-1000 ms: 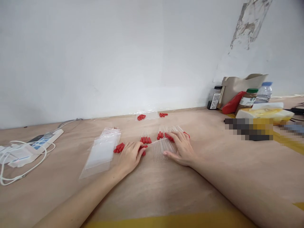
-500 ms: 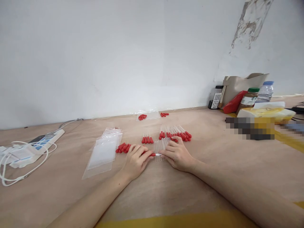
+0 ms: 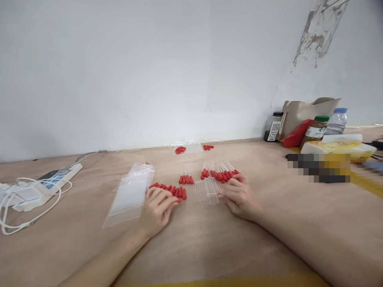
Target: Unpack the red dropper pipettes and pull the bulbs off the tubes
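Note:
My left hand (image 3: pixel 158 210) is closed in a pinch, with a small red rubber bulb (image 3: pixel 178 201) at its fingertips. Just behind it lies a row of loose red bulbs (image 3: pixel 180 193), partly covered by the hand. My right hand (image 3: pixel 239 197) pinches one end of a clear glass tube (image 3: pixel 212 195), which points left above a bunch of bare glass tubes (image 3: pixel 203 191). Beyond these hands rest droppers with red bulbs (image 3: pixel 221 175), several in a wide group at the right. A smaller group of droppers (image 3: pixel 186 179) sits left of it.
Clear plastic bags (image 3: pixel 128 195) are stacked left of my left hand. A power strip (image 3: pixel 62 177) with white cables is farther left. More red bulbs (image 3: pixel 180 150) lie by the wall. At the right stand a grey bag (image 3: pixel 302 115), a green-lidded jar (image 3: pixel 317 129) and a tissue pack (image 3: pixel 338 149).
My hands have moved apart; the bulb in my left hand and the tube in my right were end to end before. My left hand has shifted left, uncovering more of the bulb row.

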`<state>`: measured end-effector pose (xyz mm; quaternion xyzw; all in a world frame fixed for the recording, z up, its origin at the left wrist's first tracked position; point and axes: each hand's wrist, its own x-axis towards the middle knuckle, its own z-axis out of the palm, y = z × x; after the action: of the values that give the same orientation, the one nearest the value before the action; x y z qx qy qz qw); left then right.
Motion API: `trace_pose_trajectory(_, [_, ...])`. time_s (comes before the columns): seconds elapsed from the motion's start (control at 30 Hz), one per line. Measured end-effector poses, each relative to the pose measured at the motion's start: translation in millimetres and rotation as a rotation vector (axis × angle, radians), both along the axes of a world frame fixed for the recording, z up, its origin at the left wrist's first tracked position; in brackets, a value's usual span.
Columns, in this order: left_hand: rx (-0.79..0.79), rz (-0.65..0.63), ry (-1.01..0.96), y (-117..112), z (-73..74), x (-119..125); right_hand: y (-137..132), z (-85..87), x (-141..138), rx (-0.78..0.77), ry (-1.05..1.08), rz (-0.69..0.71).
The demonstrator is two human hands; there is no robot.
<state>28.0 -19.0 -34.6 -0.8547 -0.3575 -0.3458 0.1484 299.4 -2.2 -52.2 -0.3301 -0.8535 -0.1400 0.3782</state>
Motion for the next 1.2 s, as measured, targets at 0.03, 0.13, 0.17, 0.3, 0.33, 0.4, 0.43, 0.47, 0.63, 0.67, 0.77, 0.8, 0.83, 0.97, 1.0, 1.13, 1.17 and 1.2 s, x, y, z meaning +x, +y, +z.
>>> trace_pose_trajectory(0.03, [-0.032,0.036,-0.060,3.0,3.3,-5.2,2.0,0.2,3.8,-0.022,0.041,-0.044])
trace_pose_trajectory(0.13, [-0.142,0.151,-0.217,13.6,16.5,-21.8,7.3,-0.4,4.3,-0.062,0.166,-0.107])
trace_pose_trajectory(0.17, [-0.165,0.200,-0.250,17.1,20.8,-28.1,8.4,-1.3,1.5,-0.071,0.209,-0.113])
trace_pose_trajectory(0.3, [-0.245,0.382,-0.322,28.7,30.4,-54.4,9.2,-5.3,-9.3,-0.140,0.294,-0.116])
trace_pose_trajectory(0.33, [-0.280,0.401,-0.332,30.9,30.4,-59.3,9.1,-5.5,-10.3,-0.150,0.295,-0.119])
trace_pose_trajectory(0.4, [-0.346,0.393,-0.359,34.2,27.8,-64.3,9.6,-3.4,-10.9,-0.153,0.298,-0.137])
trace_pose_trajectory(0.43, [-0.370,0.374,-0.377,35.3,25.7,-64.2,10.5,-1.0,-11.0,-0.149,0.304,-0.151])
trace_pose_trajectory(0.47, [-0.384,0.355,-0.393,36.0,23.4,-62.7,11.9,2.2,-11.5,-0.147,0.306,-0.161])
trace_pose_trajectory(0.63, [-0.349,0.364,-0.299,34.9,18.8,-52.2,24.2,17.6,-22.9,-0.146,0.257,-0.173])
trace_pose_trajectory(0.67, [-0.332,0.378,-0.279,34.4,19.7,-51.8,26.4,18.1,-26.3,-0.138,0.239,-0.178])
trace_pose_trajectory(0.77, [-0.287,0.397,-0.252,33.0,22.0,-51.2,28.7,13.5,-35.1,-0.088,0.154,-0.205])
trace_pose_trajectory(0.8, [-0.277,0.385,-0.234,32.6,22.0,-50.0,28.0,11.1,-37.1,-0.067,0.111,-0.206])
trace_pose_trajectory(0.83, [-0.270,0.365,-0.207,32.3,21.5,-48.2,26.7,8.7,-38.6,-0.048,0.067,-0.204])
trace_pose_trajectory(0.97, [-0.268,0.295,-0.027,32.3,16.7,-38.2,19.7,4.2,-40.7,-0.010,-0.085,-0.204])
trace_pose_trajectory(1.0, [-0.277,0.295,0.011,32.5,15.8,-36.8,18.3,4.2,-40.8,-0.009,-0.110,-0.210])
trace_pose_trajectory(1.13, [-0.337,0.264,0.065,32.5,15.7,-38.5,14.8,4.2,-42.0,-0.032,-0.166,-0.228])
trace_pose_trajectory(1.17, [-0.348,0.248,0.055,31.9,16.5,-39.8,14.1,3.9,-42.4,-0.043,-0.170,-0.226])
trace_pose_trajectory(1.2, [-0.352,0.234,0.037,31.2,17.3,-40.9,13.5,3.6,-42.9,-0.057,-0.172,-0.222])
